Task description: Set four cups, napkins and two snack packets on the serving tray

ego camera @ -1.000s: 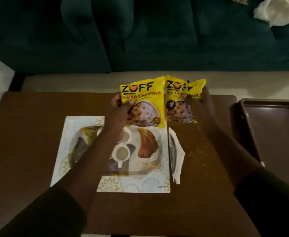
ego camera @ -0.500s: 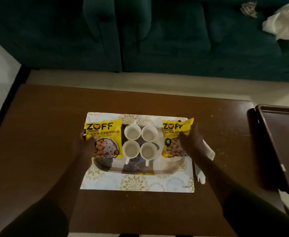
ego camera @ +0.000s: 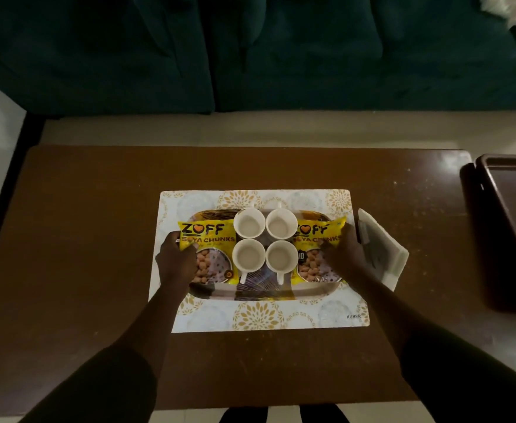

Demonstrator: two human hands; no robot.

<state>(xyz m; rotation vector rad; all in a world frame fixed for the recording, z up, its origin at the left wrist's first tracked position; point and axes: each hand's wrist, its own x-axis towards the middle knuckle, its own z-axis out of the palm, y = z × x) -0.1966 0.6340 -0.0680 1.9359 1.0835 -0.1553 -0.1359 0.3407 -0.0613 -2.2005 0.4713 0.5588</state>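
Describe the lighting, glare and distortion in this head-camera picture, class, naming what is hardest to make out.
Head view: dim, warm light; the sofa is nearly black. Soft glare on the table at its far right corner. Wide-angle bending curves the table's edges. Yellow snack packets and white cups read clearly; the napkins look grey and indistinct.

Four white cups in a two-by-two block: back-left cup (ego camera: 249, 222), back-right cup (ego camera: 281, 223), front-left cup (ego camera: 248, 254), front-right cup (ego camera: 281, 256). Two yellow snack packets, the left packet (ego camera: 208, 250) and the right packet (ego camera: 317, 251). One patterned serving tray (ego camera: 259, 292), one placemat (ego camera: 259, 319), one napkin pile (ego camera: 382, 248), one dark tray (ego camera: 513, 215). Two hands.
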